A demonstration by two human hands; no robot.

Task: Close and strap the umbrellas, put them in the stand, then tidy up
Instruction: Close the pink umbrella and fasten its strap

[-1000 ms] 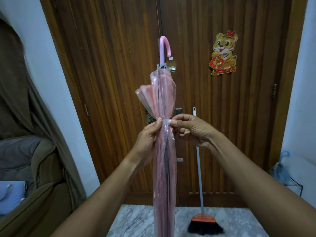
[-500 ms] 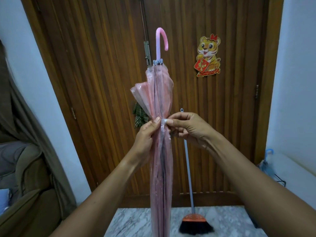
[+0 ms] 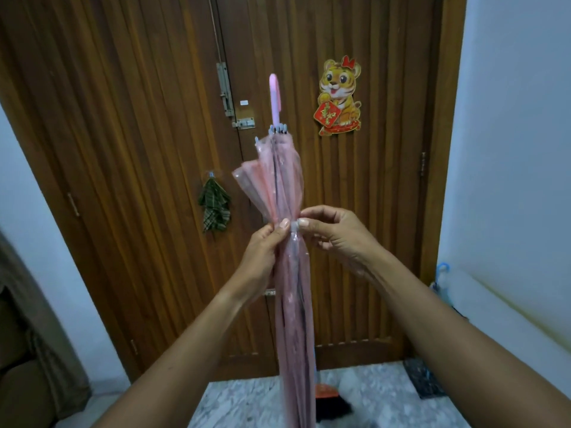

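Pink umbrella (image 3: 289, 186): hook turned edge-on since earlier. Left hand (image 3: 262, 257) gripped it; right hand (image 3: 336, 236) fingers (image 3: 304, 223) pinched strap (image 3: 294, 226). Tiger sticker (image 3: 338, 95) writing illegible.

Foreground: translucent pink plastic umbrella (image 3: 285, 186), paler pink hooked handle (image 3: 274, 95). Behind: slatted wooden door (image 3: 139, 149), dark reddish brown; tiger sticker (image 3: 339, 94), orange-yellow, black-striped, red bow; hanging cloth (image 3: 214, 208), green plaid. Below: stone floor (image 3: 247, 400), grey-white marbling.

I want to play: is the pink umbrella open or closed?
Closed. The pink umbrella is folded, handle up; the left hand grips it and the right hand pinches the strap round it.
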